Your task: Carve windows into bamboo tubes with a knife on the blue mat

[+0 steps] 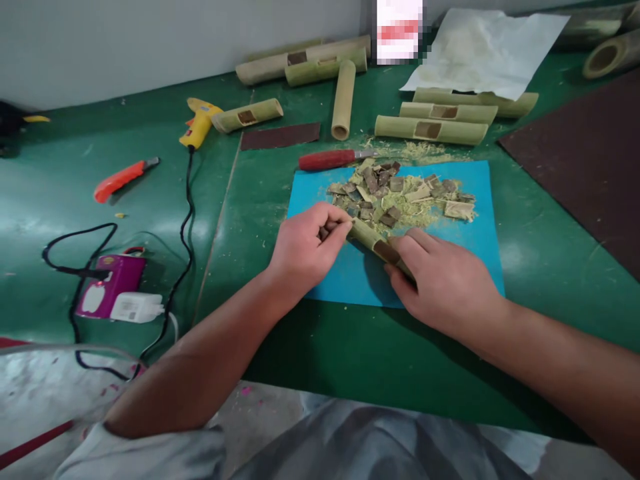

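A short green bamboo tube (369,233) with a dark brown patch on its side is held tilted between my hands, over a blue sheet (480,253). My left hand (313,240) pinches at its far left end, fingers curled. Around its near right part wraps my right hand (443,277), hiding that end. Just beyond the tube lies a pile of shavings and small brown and green chips (395,193). A red-handled carving tool (330,159) rests along the sheet's back edge, its metal tip towards the shavings.
Several cut bamboo tubes (433,130) lie at the back, some with brown patches. On the left are a yellow glue gun (200,123), an orange utility knife (123,180) and a purple power strip (113,283) with cords. A brown sheet (590,160) covers the right side; white paper (480,50) lies behind.
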The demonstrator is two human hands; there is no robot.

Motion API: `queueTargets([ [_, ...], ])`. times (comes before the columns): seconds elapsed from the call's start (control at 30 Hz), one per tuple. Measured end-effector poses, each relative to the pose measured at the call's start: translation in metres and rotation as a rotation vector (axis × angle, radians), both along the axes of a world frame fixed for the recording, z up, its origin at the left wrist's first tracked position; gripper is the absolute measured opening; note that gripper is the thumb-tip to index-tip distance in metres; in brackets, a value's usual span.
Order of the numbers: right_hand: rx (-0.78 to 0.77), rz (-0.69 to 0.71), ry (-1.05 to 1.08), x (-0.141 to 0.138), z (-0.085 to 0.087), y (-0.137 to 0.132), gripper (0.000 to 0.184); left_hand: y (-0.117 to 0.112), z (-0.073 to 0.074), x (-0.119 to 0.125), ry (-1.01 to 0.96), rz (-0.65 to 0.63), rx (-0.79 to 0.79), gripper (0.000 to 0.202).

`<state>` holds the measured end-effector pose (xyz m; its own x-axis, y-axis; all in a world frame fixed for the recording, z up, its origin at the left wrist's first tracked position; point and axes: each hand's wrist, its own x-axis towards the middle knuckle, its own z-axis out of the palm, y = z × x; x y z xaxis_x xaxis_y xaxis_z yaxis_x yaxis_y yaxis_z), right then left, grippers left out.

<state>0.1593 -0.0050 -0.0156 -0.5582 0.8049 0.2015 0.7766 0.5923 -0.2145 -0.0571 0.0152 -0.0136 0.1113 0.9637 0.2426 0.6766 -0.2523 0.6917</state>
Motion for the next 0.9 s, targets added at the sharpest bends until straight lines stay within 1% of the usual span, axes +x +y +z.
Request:
queueTargets([
  [0.17,0.006,0.007,0.007,0.0010,0.0002,-0.0003,0.017,0.0005,-0.0006,-0.0016,0.014,-0.005,0.000,0.012],
  [0.33,-0.052,-0.012,-0.011,0.0009,0.0013,0.0007,0.017,-0.0019,0.0008,-0.0018,0.051,-0.037,0.016,0.009],
  [0.4,-0.021,0.007,-0.026,0.0002,0.0010,0.0004,0.018,-0.0016,0.0012,-0.0005,0.059,-0.041,0.014,0.008],
  [0.53,0.119,0.104,-0.076,-0.0014,0.0001,-0.0008,0.014,0.0008,0.0027,0.0027,0.055,-0.035,0.022,0.009],
  [0.6,0.114,0.091,-0.073,-0.0017,0.0006,0.0000,0.014,0.0010,0.0035,0.0035,0.057,-0.038,0.021,0.008],
  [0.73,0.009,0.023,-0.059,-0.0026,0.0028,0.0021,0.017,-0.0003,0.0024,0.0038,0.050,-0.048,0.009,0.007],
  [0.8,0.023,0.045,-0.090,-0.0039,0.0030,0.0013,0.017,0.0003,0.0008,0.0048,0.039,-0.043,0.023,0.008],
  [0.9,0.102,0.091,-0.137,-0.0059,0.0020,-0.0015,0.016,0.0022,0.0002,0.0067,0.027,-0.036,0.044,0.008],
])
